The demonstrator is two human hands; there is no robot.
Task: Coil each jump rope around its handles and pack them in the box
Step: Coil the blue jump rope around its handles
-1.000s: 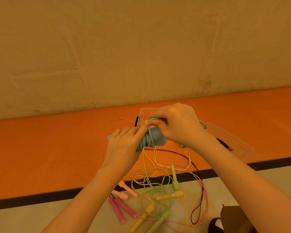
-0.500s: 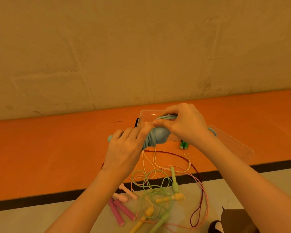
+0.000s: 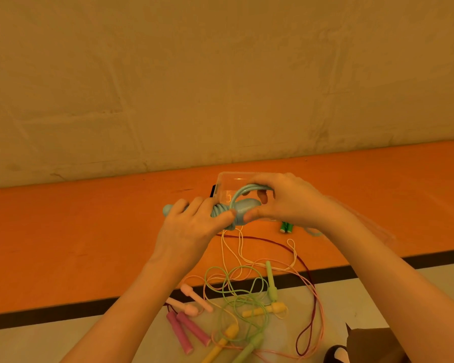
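Two hands are on one blue jump rope (image 3: 236,209), held in the air at about the centre of my view, just in front of the clear plastic box (image 3: 227,179) that sits on the orange floor band at twelve o'clock from the bundle. My left hand (image 3: 192,229) has its fingers curled round the paired blue handles, thumb pressing on the coils already wound there. My right hand (image 3: 286,200) pinches the free end of the cord, which arcs up in a loop at one o'clock from the handles. I judge the cord to be soft, smooth plastic, light and springy, so a turn is likely to slip loose unless the thumb pins it; the handles look rigid and are the sound place to grip, while the loose end wants a fingertip pinch close to the wraps. Below, from five to seven o'clock, the other ropes lie in a tangle: pink handles (image 3: 188,334), pale pink handles (image 3: 195,298), yellow handles (image 3: 265,310) and light green handles (image 3: 271,284), with a dark red cord (image 3: 307,273) looping through them; pulling one out will probably drag its neighbours. A small green object (image 3: 286,227) lies by the box at three o'clock; I cannot tell what it is. A brown shape (image 3: 372,344) sits at the lower right edge. I can read no brand, label or writing anywhere.
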